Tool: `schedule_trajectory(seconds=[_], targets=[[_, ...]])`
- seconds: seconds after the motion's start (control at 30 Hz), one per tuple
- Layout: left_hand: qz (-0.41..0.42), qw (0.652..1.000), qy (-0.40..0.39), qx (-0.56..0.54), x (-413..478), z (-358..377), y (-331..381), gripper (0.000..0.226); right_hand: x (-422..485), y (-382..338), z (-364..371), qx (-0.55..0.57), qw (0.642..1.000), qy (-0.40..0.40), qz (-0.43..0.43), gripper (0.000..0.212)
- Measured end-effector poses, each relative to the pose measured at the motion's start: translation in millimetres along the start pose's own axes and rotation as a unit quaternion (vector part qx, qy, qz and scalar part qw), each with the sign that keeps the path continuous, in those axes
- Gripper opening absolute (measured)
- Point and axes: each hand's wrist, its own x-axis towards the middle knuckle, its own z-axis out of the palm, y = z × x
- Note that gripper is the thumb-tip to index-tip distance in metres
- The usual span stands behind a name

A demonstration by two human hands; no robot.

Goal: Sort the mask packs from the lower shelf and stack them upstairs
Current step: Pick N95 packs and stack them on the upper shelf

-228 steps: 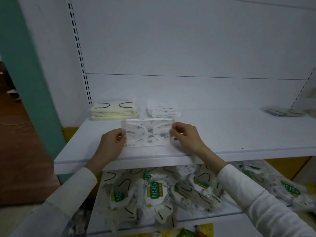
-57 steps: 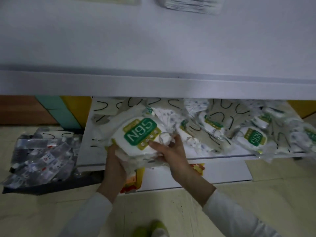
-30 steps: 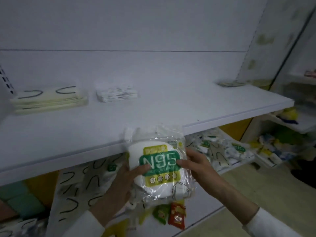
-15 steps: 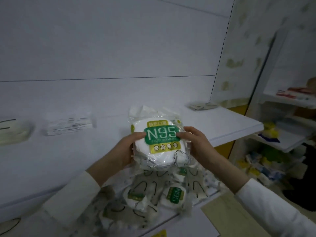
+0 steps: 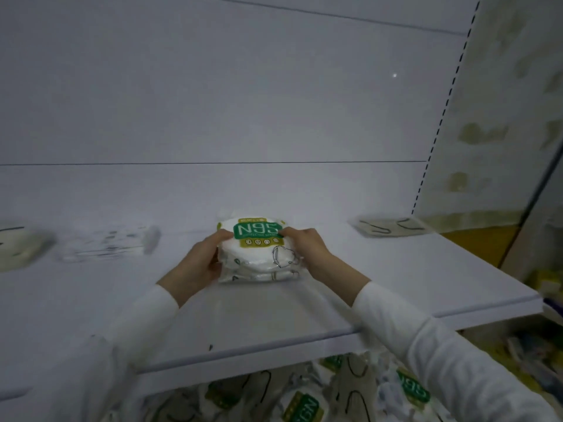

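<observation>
A bundle of white N95 mask packs [image 5: 259, 254] with a green and yellow label rests on the upper shelf [image 5: 274, 315], near its middle. My left hand [image 5: 204, 260] grips the bundle's left side and my right hand [image 5: 307, 251] grips its right side, thumb on the label. Below the shelf's front edge, several loose mask packs [image 5: 304, 400] lie jumbled on the lower shelf, partly hidden by my sleeves.
On the upper shelf stand a blurred stack of printed masks [image 5: 109, 243] at the left, a pale yellow stack [image 5: 18, 248] at the far left and a flat pack with black loops [image 5: 393, 226] at the back right. A side unit [image 5: 545, 300] is at the right.
Both hands lifted the N95 bundle from the lower shelf, carried it up and forward, and now it rests on the upper shelf. The view has turned right.
</observation>
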Motion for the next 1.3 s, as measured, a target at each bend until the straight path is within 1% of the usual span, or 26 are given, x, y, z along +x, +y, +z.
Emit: schedule_trajectory(seconds=[0.07,0.13,0.23,0.37,0.4,0.47,0.57,0.63,0.7,0.77,0.87,0.97,1.03,1.1,1.2,1.3], targets=[[0.012,0.999,0.047,0.012,15.5,-4.4,2.6,0.032,12.7,1.8,12.6,-0.033,0.999,-0.003,-0.001,0.066],[0.02,0.994,0.09,0.055,29.1,-8.7,3.4,0.032,24.7,4.0,23.3,-0.076,0.997,-0.005,-0.005,0.055],[0.021,0.987,0.113,0.109,46.4,-11.2,4.4,0.035,39.2,4.4,34.7,-0.129,0.991,-0.016,-0.013,0.042],[0.034,0.975,0.146,0.163,61.0,-11.8,6.7,0.041,49.9,-0.5,39.4,-0.176,0.984,-0.022,-0.018,0.045],[0.05,0.969,0.158,0.183,62.6,-12.0,7.2,0.039,52.0,-0.8,39.1,-0.181,0.983,-0.021,-0.021,0.044],[0.07,0.96,0.172,0.21,64.3,-12.1,8.8,0.025,53.6,-2.5,38.1,-0.195,0.98,-0.02,-0.026,0.043],[0.074,0.945,0.182,0.263,63.2,-16.0,8.1,0.022,55.4,-1.5,38.3,-0.23,0.972,-0.022,-0.037,0.042],[0.101,0.923,0.193,0.317,57.5,-22.4,9.4,0.025,53.1,-0.9,37.7,-0.247,0.967,-0.016,-0.054,0.045],[0.146,0.883,0.204,0.397,45.7,-31.1,10.8,0.03,48.3,-0.4,35.2,-0.277,0.955,0.007,-0.11,0.049],[0.195,0.845,0.197,0.457,29.2,-38.4,13.1,0.031,39.4,-0.6,32.4,-0.304,0.931,0.024,-0.198,0.048],[0.246,0.806,0.176,0.509,5.0,-49.7,13.4,0.03,14.4,-0.6,33.4,-0.337,0.888,0.021,-0.312,0.042],[0.277,0.76,0.133,0.573,-21.5,-61.4,11.8,0.031,-15.3,2.2,41.2,-0.372,0.847,0.002,-0.38,0.041],[0.283,0.741,0.103,0.6,-39.2,-71.7,9.5,0.03,-34.7,5.4,46.0,-0.392,0.819,-0.006,-0.42,0.043],[0.291,0.737,0.081,0.605,-58.4,-84.5,5.9,0.027,-55.6,10.8,49.8,-0.398,0.801,-0.014,-0.446,0.044],[0.312,0.746,0.052,0.586,-91.2,-106.5,-0.1,0.021,-94.7,23.4,53.5,-0.4,0.797,-0.01,-0.452,0.047],[0.339,0.756,0.022,0.56,-129.8,-131.8,-8.5,0.017,-136.8,38.8,60.2,-0.403,0.793,0.012,-0.456,0.057]])
